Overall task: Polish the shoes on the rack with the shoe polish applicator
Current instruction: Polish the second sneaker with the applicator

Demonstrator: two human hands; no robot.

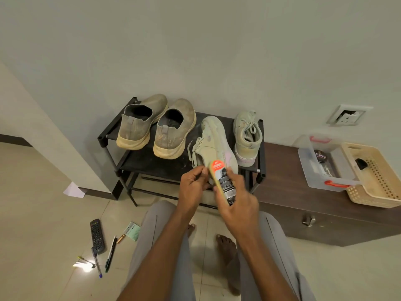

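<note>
A black shoe rack (108, 135) stands against the wall. Two grey slip-on shoes (138, 122) (173, 131) sit on its left half, heels toward me. A pale lace-up sneaker (213, 140) lies tilted on its side near the rack's front, and its mate (247, 135) stands upright at the right end. My left hand (192, 190) grips the heel end of the tilted sneaker. My right hand (236, 205) holds the shoe polish applicator (223, 181), an orange-topped, black-labelled stick, pressed against that sneaker's heel.
A low brown cabinet (303, 203) to the right carries a clear plastic box (325, 166) with red clips and a cream basket (375, 177). A remote (97, 235), pens (110, 254) and papers lie on the tiled floor at left. My legs and bare feet are below.
</note>
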